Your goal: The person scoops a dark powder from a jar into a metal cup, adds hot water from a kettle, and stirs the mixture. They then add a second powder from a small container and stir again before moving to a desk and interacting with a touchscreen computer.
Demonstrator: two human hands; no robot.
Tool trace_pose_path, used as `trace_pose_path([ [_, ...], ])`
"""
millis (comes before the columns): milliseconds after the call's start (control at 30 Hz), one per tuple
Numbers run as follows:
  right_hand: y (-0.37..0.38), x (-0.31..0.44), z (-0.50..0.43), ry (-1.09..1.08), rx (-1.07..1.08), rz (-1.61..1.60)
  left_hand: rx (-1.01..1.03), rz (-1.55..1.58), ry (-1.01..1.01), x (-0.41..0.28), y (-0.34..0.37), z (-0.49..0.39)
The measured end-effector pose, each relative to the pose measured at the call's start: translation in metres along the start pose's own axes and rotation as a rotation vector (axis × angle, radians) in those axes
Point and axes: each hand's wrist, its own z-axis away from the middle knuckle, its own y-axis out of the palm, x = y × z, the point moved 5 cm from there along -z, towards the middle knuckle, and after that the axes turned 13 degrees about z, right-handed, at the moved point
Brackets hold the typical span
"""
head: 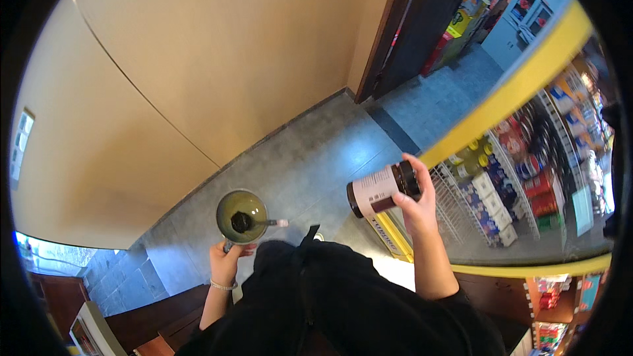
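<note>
My left hand (pixel 226 261) grips the handle of an olive-green mug (pixel 223 217). At the bottom of the mug sits a dark mass (pixel 241 222). A spoon (pixel 277 223) leans in it, its handle end sticking out over the right side of the rim. In my right hand (pixel 420 207) is a dark glass jar (pixel 374 191) with a pale label that bears writing. The jar is tilted sideways, its black lid end (pixel 407 178) toward my palm and fingers. Mug and jar are held apart, above the grey floor.
A glass-front drinks fridge (pixel 499 178) with a yellow frame stands at the right, stocked with bottles, cans and cartons. Ahead is a beige wall (pixel 237 49). A dark door frame (pixel 395 34) opens onto a room with boxes (pixel 457 24). Wooden shelves (pixel 554 301) hold packets at lower right.
</note>
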Motion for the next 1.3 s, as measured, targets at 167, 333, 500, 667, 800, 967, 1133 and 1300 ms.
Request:
trace_pose_path([
  [167,0.032,-0.018,-0.140,0.014,0.071,-0.071,-0.033,0.020,-0.045,-0.008,0.022,-0.112],
  [333,0.041,-0.040,-0.268,-0.016,0.096,-0.267,0.060,-0.124,0.005,-0.034,0.053,-0.271],
  [500,0.002,-0.030,-0.355,-0.042,-0.098,-0.288,0.274,-0.173,-0.025,-0.076,0.143,-0.422],
  [667,-0.063,-0.063,-0.405,0.246,-0.458,-0.224,0.569,-0.218,-0.105,-0.108,0.268,-0.544],
  [800,-0.104,-0.102,-0.441,0.487,-0.595,-0.141,0.716,-0.205,-0.123,-0.092,0.356,-0.595],
  [967,-0.184,-0.117,-0.486,0.504,-0.695,-0.075,0.812,-0.280,-0.242,-0.043,0.449,-0.626],
  [1133,-0.283,-0.103,-0.542,0.397,-0.721,0.292,0.846,-0.362,-0.338,-0.004,0.540,-0.643],
  [1300,-0.399,-0.094,-0.632,0.446,-0.639,0.428,0.834,-0.406,-0.310,0.003,0.673,-0.676],
])
